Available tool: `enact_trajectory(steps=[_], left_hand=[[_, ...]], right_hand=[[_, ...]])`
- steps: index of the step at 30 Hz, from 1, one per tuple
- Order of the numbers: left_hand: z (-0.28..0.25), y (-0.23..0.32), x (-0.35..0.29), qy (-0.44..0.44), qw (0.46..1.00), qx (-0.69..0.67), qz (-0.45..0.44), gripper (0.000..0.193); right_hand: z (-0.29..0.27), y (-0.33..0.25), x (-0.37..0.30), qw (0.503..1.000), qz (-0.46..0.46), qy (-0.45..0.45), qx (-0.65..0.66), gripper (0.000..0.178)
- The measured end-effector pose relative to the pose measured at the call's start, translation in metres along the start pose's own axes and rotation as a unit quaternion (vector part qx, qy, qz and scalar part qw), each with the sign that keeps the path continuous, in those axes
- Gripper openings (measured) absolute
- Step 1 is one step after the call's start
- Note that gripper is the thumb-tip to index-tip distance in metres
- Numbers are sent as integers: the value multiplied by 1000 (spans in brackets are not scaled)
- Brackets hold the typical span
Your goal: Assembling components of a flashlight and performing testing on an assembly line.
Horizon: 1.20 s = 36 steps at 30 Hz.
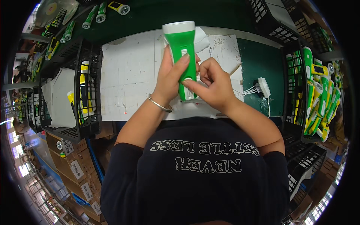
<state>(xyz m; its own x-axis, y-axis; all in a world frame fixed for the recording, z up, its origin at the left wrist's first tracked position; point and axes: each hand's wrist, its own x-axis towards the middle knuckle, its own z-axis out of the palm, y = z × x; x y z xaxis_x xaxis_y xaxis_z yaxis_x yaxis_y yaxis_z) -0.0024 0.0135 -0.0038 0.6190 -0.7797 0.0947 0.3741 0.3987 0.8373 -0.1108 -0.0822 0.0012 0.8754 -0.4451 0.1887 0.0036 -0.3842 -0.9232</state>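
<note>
A green flashlight (pixel 178 43) with a white head stands near upright in front of me, head end away from me. My left hand (pixel 169 77) is wrapped round its body, the thumb lying by the white slide switch (pixel 184 52). My right hand (pixel 215 84) is at the lower end, its thumb pressed on the body and its fingers curled at the right side. Whether those fingertips hold anything small, I cannot make out. Behind the flashlight a white piece (pixel 201 39), partly hidden, lies on the white work board (pixel 127 71).
On the right, a white charger block (pixel 264 87) with several cables rests on the green tabletop. A black crate (pixel 296 101) full of green and yellow flashlights stands beyond it. At the left is another black crate (pixel 77 129). More flashlights (pixel 100 17) lie at the far left.
</note>
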Motion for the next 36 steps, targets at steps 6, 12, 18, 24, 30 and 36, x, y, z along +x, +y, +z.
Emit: enact_trajectory(steps=[6, 12, 18, 24, 30, 36], left_hand=[[-3, -3, -3, 35, 996, 57, -58, 30], [-11, 2, -7, -15, 956, 279, -84, 42], [-6, 43, -5, -198, 700, 685, 42, 46], [-36, 85, -15, -178, 641, 747, 4, 40], [-28, 63, -13, -178, 681, 710, 34, 39], [-19, 13, -3, -153, 873, 463, 13, 48]], right_hand=[[-6, 8, 0, 999, -33, 8, -2, 35], [-53, 17, 29, 993, 13, 21, 115, 25], [-86, 2, 34, 983, 46, -177, 16, 51], [-100, 12, 22, 990, 29, -130, 53, 53], [-87, 5, 28, 989, 30, -140, 42, 52], [-63, -14, 21, 991, -62, -111, 31, 57]])
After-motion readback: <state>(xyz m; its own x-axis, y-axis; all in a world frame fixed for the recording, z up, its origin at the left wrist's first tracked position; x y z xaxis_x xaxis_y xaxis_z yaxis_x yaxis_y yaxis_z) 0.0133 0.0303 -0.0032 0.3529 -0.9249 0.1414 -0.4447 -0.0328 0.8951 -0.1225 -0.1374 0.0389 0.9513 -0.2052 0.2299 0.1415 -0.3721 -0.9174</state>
